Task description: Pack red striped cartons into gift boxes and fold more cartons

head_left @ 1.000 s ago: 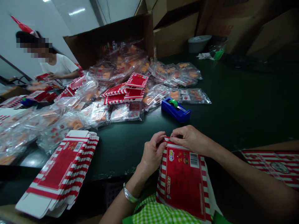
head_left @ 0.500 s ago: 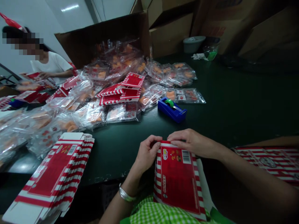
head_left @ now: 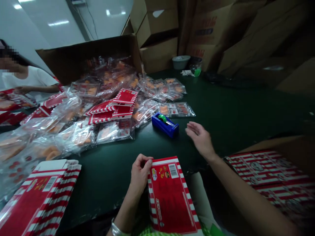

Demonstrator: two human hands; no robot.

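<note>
My left hand grips the upper left corner of a red carton with white stripes, a barcode and food pictures, resting against my lap at the table's near edge. Off the carton, my right hand hovers over the table with its fingers stretched out and nothing in them. Just left of those fingers stands a blue tape dispenser with a green roll core. A stack of flattened red and white cartons lies at the left.
Clear plastic packs of orange toy-like pieces are heaped across the left and middle, with folded red cartons on top. A cardboard box of striped cartons stands at the right. A grey tub sits behind. A co-worker handles cartons at far left.
My right hand has let go of the carton's top edge and moved up and right toward the tape dispenser. My left hand still holds the carton. The view has turned right.
</note>
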